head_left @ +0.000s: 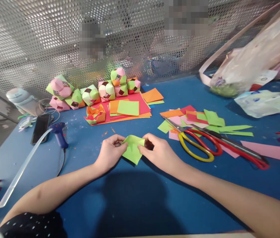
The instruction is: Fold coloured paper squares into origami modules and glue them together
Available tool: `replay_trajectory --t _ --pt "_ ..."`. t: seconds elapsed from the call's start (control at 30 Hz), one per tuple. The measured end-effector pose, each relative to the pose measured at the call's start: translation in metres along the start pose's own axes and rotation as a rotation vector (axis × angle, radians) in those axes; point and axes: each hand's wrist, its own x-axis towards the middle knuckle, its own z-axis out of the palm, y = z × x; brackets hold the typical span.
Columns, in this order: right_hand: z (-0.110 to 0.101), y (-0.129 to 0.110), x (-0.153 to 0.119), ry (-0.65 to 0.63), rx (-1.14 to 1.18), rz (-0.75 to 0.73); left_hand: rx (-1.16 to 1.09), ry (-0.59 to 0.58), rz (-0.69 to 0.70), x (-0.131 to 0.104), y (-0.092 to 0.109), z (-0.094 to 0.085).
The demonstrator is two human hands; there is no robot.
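Between my two hands is a small green square of paper (133,150), turned with a corner toward me and slightly bent. My left hand (111,150) pinches its left edge between thumb and fingers. On the opposite edge, my right hand (156,150) grips it the same way, with the thumb on top. Just beyond them lie a stack of coloured sheets with a green square (128,108) on top and a half-built orange and green paper form (95,114). Several finished folded paper balls (106,91) stand in a row behind, some piled on others.
Right of my hands are scissors with red and yellow handles (199,145), a long black and red tool (244,150) and paper scraps (179,119). A blue glue gun (60,135) with a long glue stick and a phone (40,129) lie left. A perforated metal screen (135,39) borders the table's back.
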Motion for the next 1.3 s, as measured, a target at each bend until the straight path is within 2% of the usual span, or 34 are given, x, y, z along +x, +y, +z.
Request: replay_trajectory --t 0.13,0.27,0.4,0.53,0.8,0.93,1.17,1.3 --pt "0.007 -0.001 -0.002 0.088 0.048 -0.078 -0.108 0.047 -0.055 -0.002 -0.003 0.007" --pt "0.009 -0.002 -0.003 0.103 0.065 -0.140 -0.139 0.056 -0.074 -0.002 -0.005 0.009" --pt "0.009 0.000 -0.004 0.135 0.065 -0.291 -0.163 0.050 -0.100 -0.004 -0.005 0.010" --pt "0.012 0.006 -0.006 0.112 0.041 -0.446 -0.191 0.038 -0.129 -0.007 -0.002 0.009" --pt "0.010 0.010 -0.009 0.039 -0.033 -0.516 -0.181 0.020 -0.120 -0.009 0.000 0.007" --pt "0.009 0.006 -0.008 0.018 0.003 -0.463 -0.153 0.015 -0.106 -0.009 0.003 0.008" --pt "0.011 0.004 -0.007 0.008 0.069 -0.124 -0.058 -0.009 -0.066 -0.010 0.002 0.008" --pt "0.009 0.002 -0.005 -0.054 0.075 -0.054 0.006 -0.036 -0.053 -0.011 -0.001 0.008"
